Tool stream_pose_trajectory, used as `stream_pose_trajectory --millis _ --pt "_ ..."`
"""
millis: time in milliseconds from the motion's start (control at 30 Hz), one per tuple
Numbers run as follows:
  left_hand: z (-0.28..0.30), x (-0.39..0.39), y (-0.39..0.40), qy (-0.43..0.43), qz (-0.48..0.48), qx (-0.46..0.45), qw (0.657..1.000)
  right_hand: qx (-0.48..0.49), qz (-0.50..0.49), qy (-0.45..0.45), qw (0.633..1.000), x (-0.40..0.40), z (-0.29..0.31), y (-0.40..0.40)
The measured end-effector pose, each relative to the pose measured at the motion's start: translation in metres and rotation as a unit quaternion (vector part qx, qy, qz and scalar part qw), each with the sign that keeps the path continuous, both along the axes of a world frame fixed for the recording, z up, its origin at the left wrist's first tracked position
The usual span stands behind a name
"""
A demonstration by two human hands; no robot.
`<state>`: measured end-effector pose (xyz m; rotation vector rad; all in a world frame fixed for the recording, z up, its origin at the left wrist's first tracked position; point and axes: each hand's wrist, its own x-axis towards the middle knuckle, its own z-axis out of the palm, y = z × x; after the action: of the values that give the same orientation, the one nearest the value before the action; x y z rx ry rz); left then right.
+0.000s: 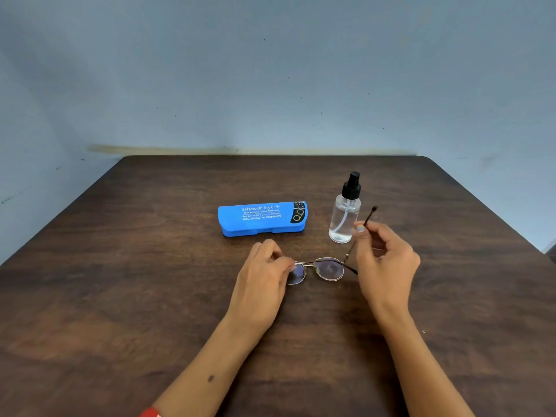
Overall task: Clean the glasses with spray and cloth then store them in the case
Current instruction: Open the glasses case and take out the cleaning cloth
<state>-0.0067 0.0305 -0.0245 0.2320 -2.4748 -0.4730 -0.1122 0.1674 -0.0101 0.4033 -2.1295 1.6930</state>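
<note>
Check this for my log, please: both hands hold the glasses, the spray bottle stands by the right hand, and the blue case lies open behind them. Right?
Not quite. The head view shows the blue case lying closed, not open. The rest holds: left hand and right hand hold the glasses, spray bottle by the right hand.

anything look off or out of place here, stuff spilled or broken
Nothing spilled or broken. The spray bottle stands upright with its cap on, and the blue case lies shut on the table. One oddity: no cloth is in view. The left hand and right hand hold the glasses.
</note>
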Motion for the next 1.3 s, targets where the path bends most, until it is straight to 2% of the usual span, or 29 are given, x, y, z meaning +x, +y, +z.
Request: stream_pose_trajectory --millis 200,467,600,733,1033,1167,1300 --pt "0.002 -0.002 0.004 -0.034 0.012 -0.043 0.998 -0.046 0.028 -0.049 0.997 -0.004 0.003 0.005" --pt "-0.003 -0.002 0.003 0.069 0.019 0.096 0.993 -0.067 0.025 -0.051 0.996 -0.005 0.007 0.010" --pt "-0.008 -0.003 0.000 0.077 0.010 0.134 0.988 -0.076 -0.004 -0.033 0.997 -0.004 0.008 0.009" --pt "-0.013 -0.004 -0.001 0.078 0.007 0.189 0.979 -0.101 -0.037 -0.051 0.993 -0.004 0.008 0.010" --pt "-0.012 -0.002 -0.003 0.059 0.008 0.194 0.979 -0.078 -0.070 -0.065 0.992 0.000 0.010 0.009" --pt "-0.005 0.005 -0.010 0.053 0.008 0.183 0.982 -0.145 -0.090 0.021 0.985 0.002 0.015 0.014" --pt "0.011 0.013 -0.032 0.104 0.005 0.150 0.983 -0.173 -0.125 0.240 0.947 0.016 0.043 0.020"
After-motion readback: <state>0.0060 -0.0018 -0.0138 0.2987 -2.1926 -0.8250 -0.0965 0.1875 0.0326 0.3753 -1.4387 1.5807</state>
